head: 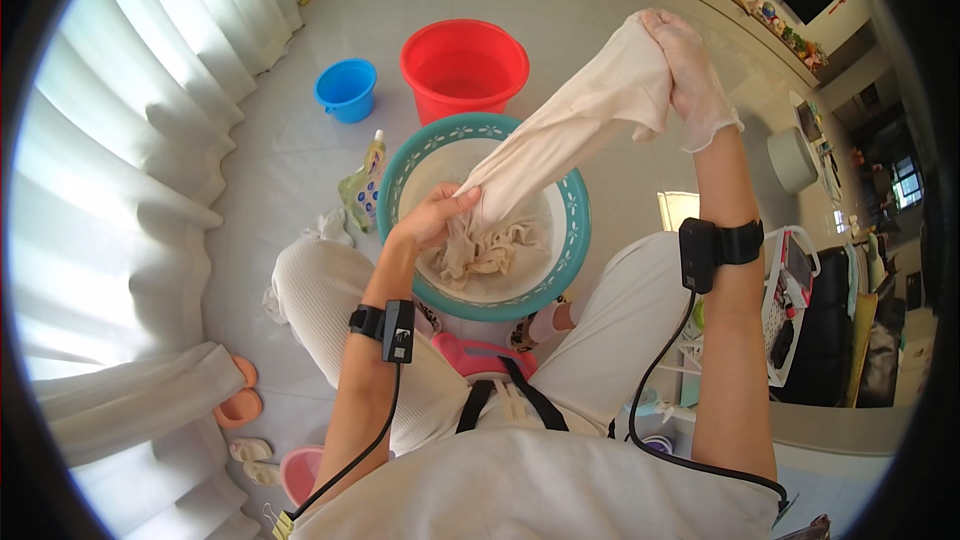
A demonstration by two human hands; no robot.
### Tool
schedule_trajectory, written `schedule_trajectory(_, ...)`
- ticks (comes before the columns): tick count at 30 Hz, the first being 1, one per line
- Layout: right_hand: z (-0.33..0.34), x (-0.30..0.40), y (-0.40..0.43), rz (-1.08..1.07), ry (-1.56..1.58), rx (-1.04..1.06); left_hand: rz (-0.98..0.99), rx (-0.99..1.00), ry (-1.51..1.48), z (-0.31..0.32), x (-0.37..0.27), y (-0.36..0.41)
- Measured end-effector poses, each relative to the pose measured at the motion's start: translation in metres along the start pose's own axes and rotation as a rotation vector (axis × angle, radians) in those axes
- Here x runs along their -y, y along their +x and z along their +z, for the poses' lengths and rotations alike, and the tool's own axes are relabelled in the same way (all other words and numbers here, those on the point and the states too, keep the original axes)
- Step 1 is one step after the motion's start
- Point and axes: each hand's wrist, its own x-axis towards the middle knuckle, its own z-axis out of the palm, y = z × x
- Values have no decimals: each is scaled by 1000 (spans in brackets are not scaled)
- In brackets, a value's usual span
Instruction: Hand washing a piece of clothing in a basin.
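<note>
A wet cream-coloured cloth is stretched slantwise between my two hands, above a teal-rimmed wash basin. My left hand pinches its lower part over the basin. Up and to the right, my right hand grips the upper end; what looks like a thin translucent glove covers this hand to the wrist. The lower end of the cloth bunches down into cloudy water in the basin. Whether the bunched fabric is all one piece, I cannot tell.
Beyond the basin stand a red bucket and a small blue bucket. A detergent pouch lies left of the basin. White curtains hang along the left. A white cart stands at right; orange slippers lie at lower left.
</note>
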Motion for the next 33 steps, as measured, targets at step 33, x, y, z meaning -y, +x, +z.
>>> schedule_trajectory(33,69,-85,1,172,20,587,-307,71,-113,23,10,6)
